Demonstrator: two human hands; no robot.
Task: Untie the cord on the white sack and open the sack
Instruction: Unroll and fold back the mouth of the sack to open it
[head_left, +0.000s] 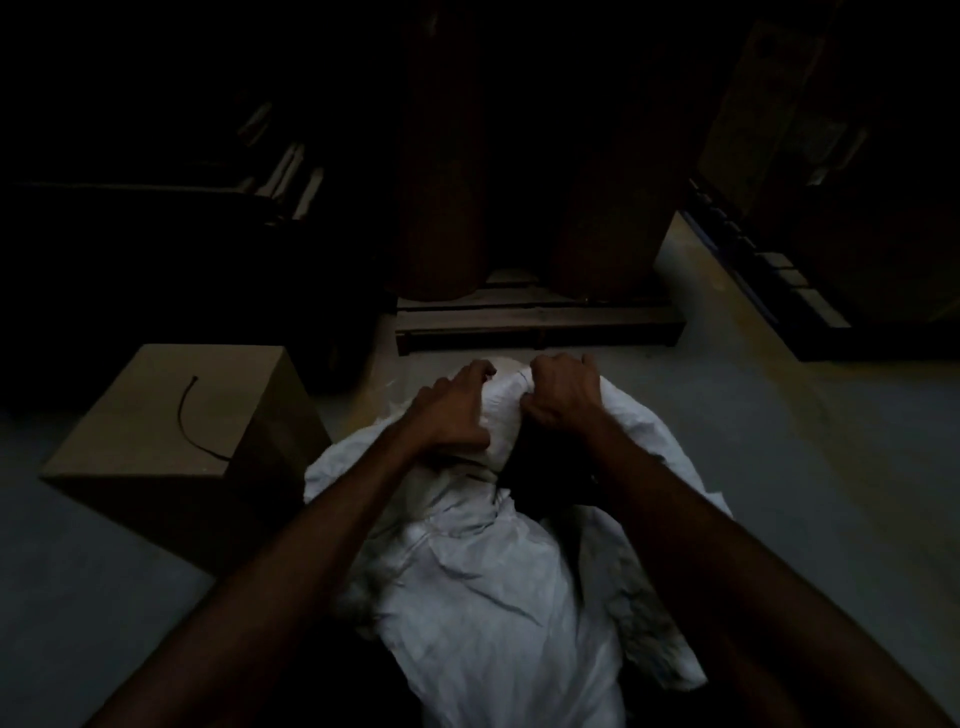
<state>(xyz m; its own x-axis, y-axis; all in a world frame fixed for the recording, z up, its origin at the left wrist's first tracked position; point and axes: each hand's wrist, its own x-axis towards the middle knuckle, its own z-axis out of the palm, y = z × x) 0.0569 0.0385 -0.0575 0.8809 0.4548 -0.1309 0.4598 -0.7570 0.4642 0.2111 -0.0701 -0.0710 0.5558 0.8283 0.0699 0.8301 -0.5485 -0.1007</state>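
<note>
Your left hand (453, 415) and right hand (563, 397) both grip the gathered top of the white sack (498, 597) on the floor (779, 467), fingers curled into the fabric, likely to spread the mouth. Cord not visible, contents hidden. Cardboard box (171, 415) sits beside it, closed.

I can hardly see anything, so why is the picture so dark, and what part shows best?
Head view: the room is dim, its top and corners nearly black; the white sack shows best, with the left hand and right hand gripping its top; the cardboard box is faint, edges slightly blurred.
</note>
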